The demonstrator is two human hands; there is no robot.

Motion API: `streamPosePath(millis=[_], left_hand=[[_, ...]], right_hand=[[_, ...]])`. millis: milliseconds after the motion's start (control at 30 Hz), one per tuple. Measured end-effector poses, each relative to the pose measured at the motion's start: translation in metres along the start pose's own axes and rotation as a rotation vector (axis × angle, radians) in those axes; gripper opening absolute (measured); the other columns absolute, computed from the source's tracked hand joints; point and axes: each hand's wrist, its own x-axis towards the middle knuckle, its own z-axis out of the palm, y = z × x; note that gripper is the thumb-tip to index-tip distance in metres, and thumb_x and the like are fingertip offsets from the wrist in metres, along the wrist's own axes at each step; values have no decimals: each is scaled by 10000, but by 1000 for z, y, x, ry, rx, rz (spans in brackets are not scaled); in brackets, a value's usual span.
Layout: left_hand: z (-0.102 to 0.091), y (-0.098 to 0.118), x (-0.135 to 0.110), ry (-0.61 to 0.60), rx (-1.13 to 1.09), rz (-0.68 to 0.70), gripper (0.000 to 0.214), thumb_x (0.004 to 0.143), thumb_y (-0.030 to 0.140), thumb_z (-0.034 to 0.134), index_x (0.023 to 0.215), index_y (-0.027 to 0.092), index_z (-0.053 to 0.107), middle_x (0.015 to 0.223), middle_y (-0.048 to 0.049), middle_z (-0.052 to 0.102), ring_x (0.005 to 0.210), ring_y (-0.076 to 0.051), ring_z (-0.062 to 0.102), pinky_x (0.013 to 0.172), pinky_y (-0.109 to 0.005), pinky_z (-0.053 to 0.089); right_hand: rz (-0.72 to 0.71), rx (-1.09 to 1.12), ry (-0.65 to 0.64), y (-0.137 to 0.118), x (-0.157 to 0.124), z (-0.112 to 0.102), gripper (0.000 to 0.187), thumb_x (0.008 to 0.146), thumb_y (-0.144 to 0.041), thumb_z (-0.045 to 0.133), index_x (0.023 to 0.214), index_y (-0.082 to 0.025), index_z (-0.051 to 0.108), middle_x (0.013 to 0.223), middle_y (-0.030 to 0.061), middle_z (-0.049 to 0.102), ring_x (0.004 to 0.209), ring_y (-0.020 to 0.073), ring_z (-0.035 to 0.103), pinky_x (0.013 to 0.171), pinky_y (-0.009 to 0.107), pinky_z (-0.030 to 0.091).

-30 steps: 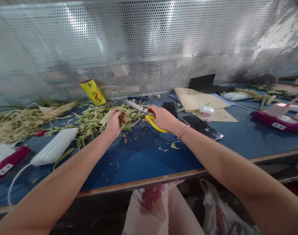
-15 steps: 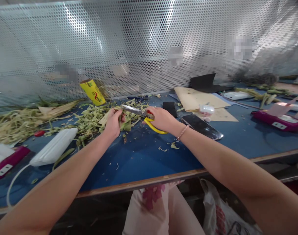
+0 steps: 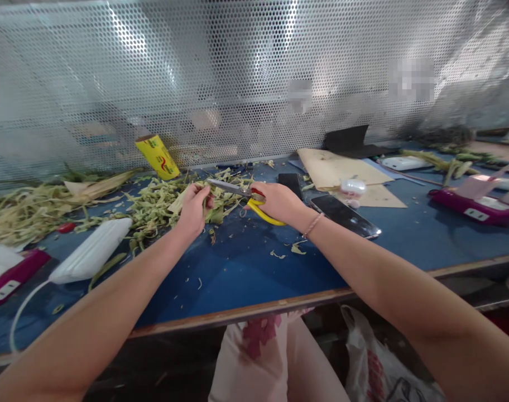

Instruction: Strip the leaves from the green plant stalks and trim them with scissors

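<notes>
My right hand (image 3: 279,202) is closed round the yellow handles of a pair of scissors (image 3: 231,187), whose metal blades point left. The blade tips reach the fingers of my left hand (image 3: 193,209). That hand is pinched on a piece of dried green plant (image 3: 206,205), mostly hidden by the fingers. Behind and around it spreads a heap of pale green plant trimmings (image 3: 154,204) on the blue table (image 3: 238,273). Small scraps (image 3: 297,248) lie below the scissors.
A yellow tube (image 3: 158,157) leans at the perforated metal screen (image 3: 246,72). Left are a white power adapter (image 3: 91,251) with a cable and a magenta socket block (image 3: 15,276). Right are a phone (image 3: 344,216), brown paper (image 3: 338,170) and another magenta block (image 3: 474,206).
Almost nothing differs. Both hands stay in place, with the scissors at the plant piece; the scissor blades look slightly closer together.
</notes>
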Motion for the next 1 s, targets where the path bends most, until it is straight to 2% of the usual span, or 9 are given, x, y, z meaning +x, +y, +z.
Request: streamPosePath(millis=[400, 733, 867, 1000], left_hand=[[0, 0, 0, -1, -1, 12, 146, 716, 151, 535, 638, 178, 414, 491, 50, 482, 412, -52, 422, 417, -161, 347], [-2, 0, 3, -16, -56, -54, 128, 702, 163, 523, 661, 182, 403, 524, 48, 500, 407, -62, 443, 428, -177, 366], [-1, 1, 5, 19, -120, -70, 113, 695, 132, 478, 656, 188, 388, 507, 55, 488, 356, -52, 370, 377, -170, 298], [-3, 1, 6, 4, -153, -22, 178, 711, 221, 533, 631, 183, 378, 500, 52, 468, 339, -31, 311, 350, -163, 224]], right_hand=[[24, 22, -49, -7, -1, -6, 440, 806, -584, 414, 908, -188, 576, 754, 53, 638, 654, 158, 573, 526, 235, 301], [72, 11, -56, 3, 2, 4, 461, 786, -586, 452, 980, -182, 558, 829, 83, 654, 718, 194, 614, 571, 255, 385], [41, 17, -68, 6, 5, 11, 496, 760, -609, 468, 980, -176, 567, 860, 88, 652, 760, 204, 616, 615, 268, 417], [26, 26, -128, 5, 7, 14, 535, 731, -633, 487, 986, -172, 579, 898, 101, 653, 796, 220, 619, 630, 274, 434]])
